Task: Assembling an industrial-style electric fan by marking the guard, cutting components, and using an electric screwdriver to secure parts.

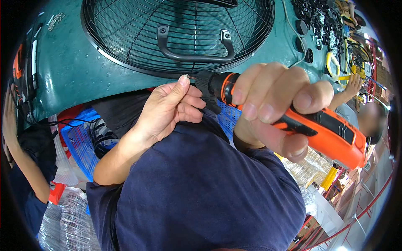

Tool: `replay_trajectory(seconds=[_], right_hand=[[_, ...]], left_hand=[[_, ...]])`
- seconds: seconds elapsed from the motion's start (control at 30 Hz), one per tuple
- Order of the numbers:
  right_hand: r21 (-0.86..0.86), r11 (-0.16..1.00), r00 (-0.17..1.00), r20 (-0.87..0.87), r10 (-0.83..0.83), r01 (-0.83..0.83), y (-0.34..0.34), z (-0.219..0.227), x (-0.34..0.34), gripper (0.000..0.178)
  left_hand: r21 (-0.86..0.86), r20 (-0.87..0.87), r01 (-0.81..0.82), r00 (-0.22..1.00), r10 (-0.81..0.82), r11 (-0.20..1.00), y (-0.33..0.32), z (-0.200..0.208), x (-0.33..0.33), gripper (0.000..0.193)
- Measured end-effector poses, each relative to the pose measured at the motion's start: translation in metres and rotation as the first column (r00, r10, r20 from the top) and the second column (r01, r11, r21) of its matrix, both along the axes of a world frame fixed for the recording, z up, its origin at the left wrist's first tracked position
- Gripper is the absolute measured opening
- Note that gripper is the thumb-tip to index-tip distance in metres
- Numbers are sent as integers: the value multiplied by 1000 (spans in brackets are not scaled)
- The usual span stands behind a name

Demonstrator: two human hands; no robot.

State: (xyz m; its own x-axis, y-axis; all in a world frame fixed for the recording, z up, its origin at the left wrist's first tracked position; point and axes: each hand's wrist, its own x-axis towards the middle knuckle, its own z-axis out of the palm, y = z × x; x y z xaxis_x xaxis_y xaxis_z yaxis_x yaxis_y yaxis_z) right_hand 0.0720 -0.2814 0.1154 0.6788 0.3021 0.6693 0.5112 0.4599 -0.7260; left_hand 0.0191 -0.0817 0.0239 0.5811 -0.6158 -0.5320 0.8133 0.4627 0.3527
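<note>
My right hand is wrapped round an orange and black electric screwdriver, which lies level with its nose to the left. Between the thumb and index finger of my left hand is a tiny silvery screw, at the tip of the screwdriver's bit. The other left fingers curl loosely below the black chuck. Just beyond both hands a round black wire fan guard rests on the green table, with a black curved handle fixed across it.
A small pile of screws lies at the table's far left. Black round parts and loose hardware crowd the far right. Blue crates stand under the near edge. Co-workers' arms show at both sides.
</note>
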Motion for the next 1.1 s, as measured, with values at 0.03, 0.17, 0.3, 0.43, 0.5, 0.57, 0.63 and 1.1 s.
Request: replay_trajectory(seconds=[0.03, 0.17, 0.3, 0.43, 0.5, 0.57, 0.63, 1.1], right_hand=[[-27, 999, 1000, 3, 20, -20, 0, 0, 2, 49], [-69, 996, 999, -14, 51, -52, 3, 2, 8, 50], [-159, 985, 996, -70, 59, -69, 15, 12, 12, 49], [-184, 981, 995, -85, 49, -63, 20, 11, 20, 45], [-163, 985, 996, -77, 50, -62, 22, 10, 22, 44], [-138, 989, 996, -74, 51, -60, 21, 6, 22, 44], [-142, 987, 995, -79, 64, -75, 24, 11, 21, 42], [-219, 930, 954, -114, 277, -296, 31, 17, 38, 33]], left_hand=[[-3, -3, -1, 1000, 1, 1000, 0, 0, 0, 54], [4, -20, -3, 1000, 3, 1000, 1, -2, -2, 54], [-16, -31, -12, 999, 12, 1000, 1, 0, -4, 44], [394, 539, -299, 841, 45, 869, 19, 12, -14, 19], [325, 935, -760, 348, -71, 562, 38, 2, -7, 23], [242, 833, -938, 69, -549, 248, 51, 23, 23, 54], [468, 675, -866, 224, -703, 174, 53, 30, 34, 85], [420, 747, -877, 188, -637, 233, 45, 5, 40, 88]])
